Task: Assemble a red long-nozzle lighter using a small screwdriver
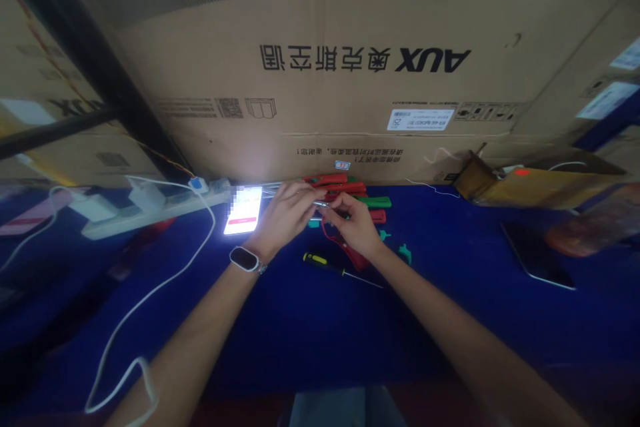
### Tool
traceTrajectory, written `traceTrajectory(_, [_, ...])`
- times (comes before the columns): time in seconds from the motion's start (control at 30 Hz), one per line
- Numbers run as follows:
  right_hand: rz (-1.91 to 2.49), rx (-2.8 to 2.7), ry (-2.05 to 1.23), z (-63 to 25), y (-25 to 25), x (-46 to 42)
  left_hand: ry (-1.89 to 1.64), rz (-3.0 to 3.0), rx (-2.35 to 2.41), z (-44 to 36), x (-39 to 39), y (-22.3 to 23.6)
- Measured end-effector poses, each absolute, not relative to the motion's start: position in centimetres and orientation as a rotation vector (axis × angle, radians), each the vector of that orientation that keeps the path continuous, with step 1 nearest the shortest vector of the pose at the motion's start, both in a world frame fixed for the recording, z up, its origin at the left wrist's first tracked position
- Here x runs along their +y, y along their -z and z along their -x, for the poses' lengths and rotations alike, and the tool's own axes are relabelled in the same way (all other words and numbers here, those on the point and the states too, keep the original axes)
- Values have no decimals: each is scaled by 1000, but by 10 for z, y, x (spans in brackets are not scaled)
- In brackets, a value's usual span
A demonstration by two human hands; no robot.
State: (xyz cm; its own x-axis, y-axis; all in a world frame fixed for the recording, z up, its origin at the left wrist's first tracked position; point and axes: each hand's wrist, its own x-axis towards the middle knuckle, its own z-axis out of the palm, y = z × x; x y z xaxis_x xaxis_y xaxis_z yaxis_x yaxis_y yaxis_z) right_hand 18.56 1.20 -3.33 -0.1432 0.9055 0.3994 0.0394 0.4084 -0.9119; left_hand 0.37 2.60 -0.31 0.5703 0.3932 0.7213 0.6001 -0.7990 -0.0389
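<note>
My left hand [289, 212], a watch on its wrist, is closed with its fingertips on a thin silvery metal piece [321, 204]. From the other side my right hand [356, 223] pinches the same piece between thumb and fingers. What kind of part it is cannot be made out. Just below my right hand is a curved red plastic piece [356, 258], partly covered by that hand. A screwdriver [320, 259] with a black and yellow handle lies on the blue table nearer to me. Behind my hands are several red-handled tools [334, 179] and a green handle [375, 201].
A lit phone [243, 211] stands left of my hands, near a white power strip [150, 208] with a trailing white cable [150, 300]. Small green pieces [405, 253] lie at right. Farther right are a dark phone [537, 257] and an open cardboard box [540, 187]. A large carton [325, 13] walls the back.
</note>
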Motion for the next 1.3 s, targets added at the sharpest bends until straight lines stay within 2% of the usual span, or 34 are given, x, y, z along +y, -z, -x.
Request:
traceTrajectory(0.1, [895, -1490, -945, -185, 34, 11, 1105, 2452, -932, 1, 18, 2])
traceTrajectory(0.2, [916, -1444, -931, -185, 34, 12, 1416, 2337, -1154, 5, 8, 7])
traceTrajectory(0.4, [914, -1448, -885, -185, 33, 9, 2199, 2549, -2319, -26, 2, 17])
traceTrajectory(0.47, [913, -1463, -864, -183, 33, 7, 2502, 2465, -2350, -37, 2, 15])
traceTrajectory(0.53, [914, -1491, -850, -180, 33, 4, 2664, 2402, -2280, -41, 2, 11])
traceTrajectory(0.6, [933, -1519, -842, -178, 32, 2, 2670, 2439, -2227, -37, 2, 9])
traceTrajectory(0.93, [972, -1614, -815, -177, 34, 0, 2202, 2897, -2141, -10, 14, 11])
traceTrajectory(1.17, [995, -1694, -752, -178, 30, -2, 2186, 2909, -1986, -15, 18, 25])
traceTrajectory(1.3, [989, -1773, -747, -187, 28, -1, 2322, 2766, -1973, -14, 20, 28])
